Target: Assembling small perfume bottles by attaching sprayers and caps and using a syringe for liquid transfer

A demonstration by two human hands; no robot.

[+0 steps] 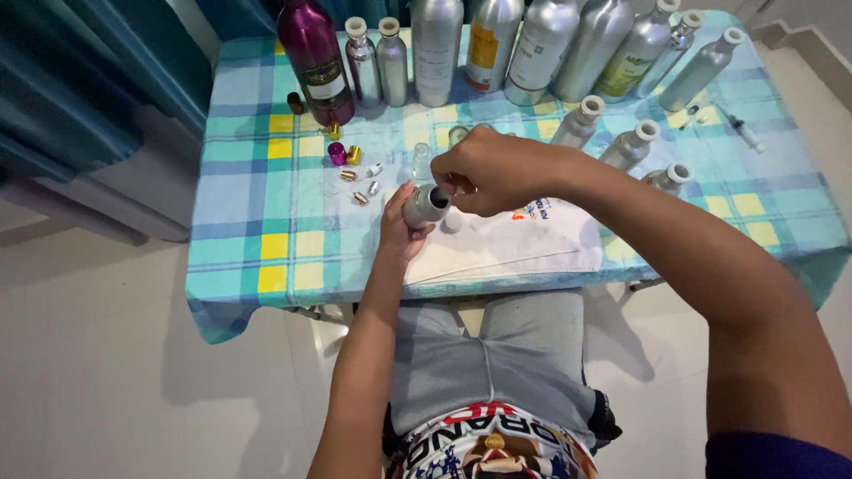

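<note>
My left hand grips a small silver metal bottle, tilted with its dark open mouth facing up and right. My right hand hovers over that mouth with fingers pinched together at the opening; whatever is pinched is too small to make out. Both hands are above the front middle of a small table with a blue, green and yellow checked cloth. A white cloth lies under the hands.
A row of tall silver bottles and a magenta bottle stands along the back. Smaller silver bottles stand right of my hands. Small gold, silver and magenta caps lie left. A syringe lies far right. Teal curtain at left.
</note>
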